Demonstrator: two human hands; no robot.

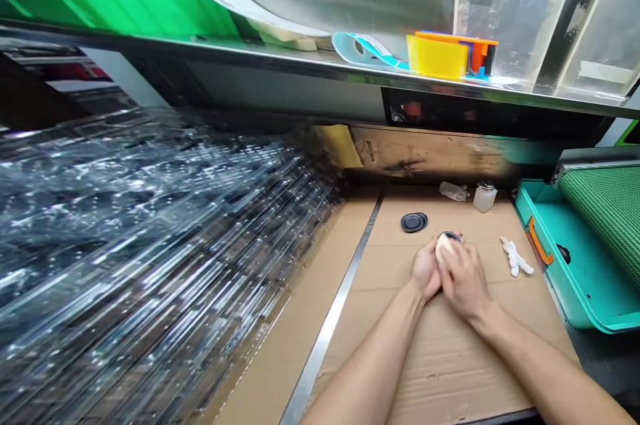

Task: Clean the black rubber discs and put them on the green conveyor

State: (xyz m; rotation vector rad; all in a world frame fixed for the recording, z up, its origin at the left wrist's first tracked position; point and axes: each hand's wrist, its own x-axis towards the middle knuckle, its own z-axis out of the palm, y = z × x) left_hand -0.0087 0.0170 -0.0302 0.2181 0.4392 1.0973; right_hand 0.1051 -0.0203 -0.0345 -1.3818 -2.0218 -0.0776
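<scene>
My left hand (426, 270) and my right hand (463, 282) meet over the brown cardboard sheet (450, 358), cupping a small round dark object (449, 238). A pale pad or cloth (444, 249) covers its near side, and my fingers hide most of it. Just beyond my left hand, a flat black round disc (414, 222) lies on the cardboard. A crumpled white cloth (515, 258) lies to the right of my right hand. A small translucent plastic bottle (485, 198) and a crumpled clear bag (454, 191) sit further back.
A blurred stack of clear plastic sheets (150, 232) fills the left side, beyond a metal strip (333, 318). To the right stands a teal tray (565, 258) with an orange handle and green mesh mat. A shelf edge (320, 55) above holds a yellow tub (437, 56).
</scene>
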